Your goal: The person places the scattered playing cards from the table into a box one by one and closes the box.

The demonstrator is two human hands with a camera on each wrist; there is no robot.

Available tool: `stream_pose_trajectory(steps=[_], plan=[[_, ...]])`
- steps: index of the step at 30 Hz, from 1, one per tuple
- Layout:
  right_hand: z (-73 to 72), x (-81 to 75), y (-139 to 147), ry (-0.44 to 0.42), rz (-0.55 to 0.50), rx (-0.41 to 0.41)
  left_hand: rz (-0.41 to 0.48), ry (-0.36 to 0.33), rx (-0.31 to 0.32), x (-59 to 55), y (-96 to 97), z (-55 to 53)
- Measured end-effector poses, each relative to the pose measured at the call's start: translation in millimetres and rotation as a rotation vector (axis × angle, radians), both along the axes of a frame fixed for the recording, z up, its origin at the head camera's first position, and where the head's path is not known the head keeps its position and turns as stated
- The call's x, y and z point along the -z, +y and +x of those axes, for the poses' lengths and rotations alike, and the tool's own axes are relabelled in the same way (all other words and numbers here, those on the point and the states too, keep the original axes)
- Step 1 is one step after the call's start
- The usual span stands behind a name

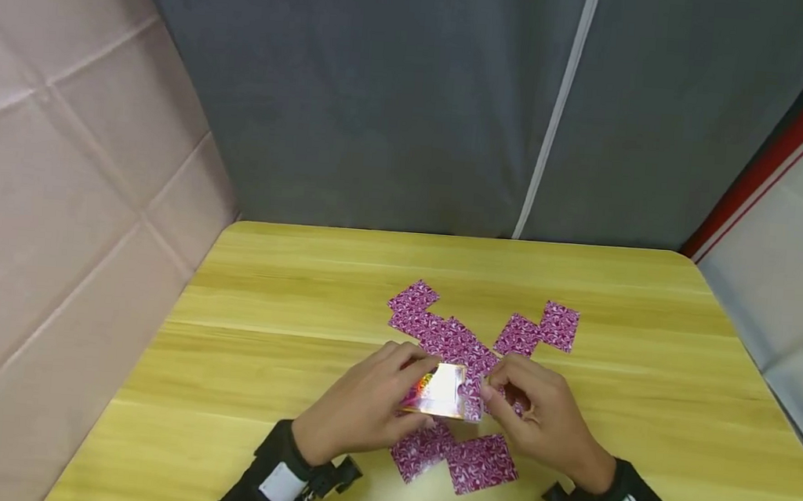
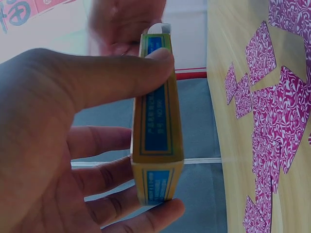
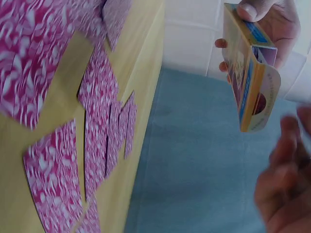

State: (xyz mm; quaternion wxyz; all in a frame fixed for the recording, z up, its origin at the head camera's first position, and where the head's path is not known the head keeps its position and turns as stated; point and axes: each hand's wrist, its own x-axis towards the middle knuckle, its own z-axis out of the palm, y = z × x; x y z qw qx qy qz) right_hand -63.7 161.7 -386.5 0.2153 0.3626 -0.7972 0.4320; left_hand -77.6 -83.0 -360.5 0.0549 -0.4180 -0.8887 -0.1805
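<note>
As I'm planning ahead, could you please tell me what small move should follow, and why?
I'd probably bring the right hand to the flap of the box, since the flap sticks out nearby and the left hand grips the box.

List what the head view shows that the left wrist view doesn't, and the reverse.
Only the head view: black wrist straps, the pale wall at picture left, and the glare-lit broad face of the box.

Only the left wrist view: the box's narrow side with its blue printed panel, plus blue writing in the upper-left corner.

Both: the left hand holding the box, the right hand close by, patterned cards spread on the wooden table, and the grey curtain.
</note>
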Motion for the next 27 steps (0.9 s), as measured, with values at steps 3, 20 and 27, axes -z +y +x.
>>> stream_pose_trajectory(steps=[3,20,27], plan=[[-1.3,-4.3,-3,0.115,0.012,-0.116,0.004,0.002,0.004,-1.6,-1.0,-1.5],[0.8,6.2,6,0.223,0.217,-0.046,0.019,0.018,0.039,-7.9,9.5,-1.7],[4.6,8.9,13,0.071,0.169,0.05,0.036,-0.018,0.003,-4.5,3.9,3.2]])
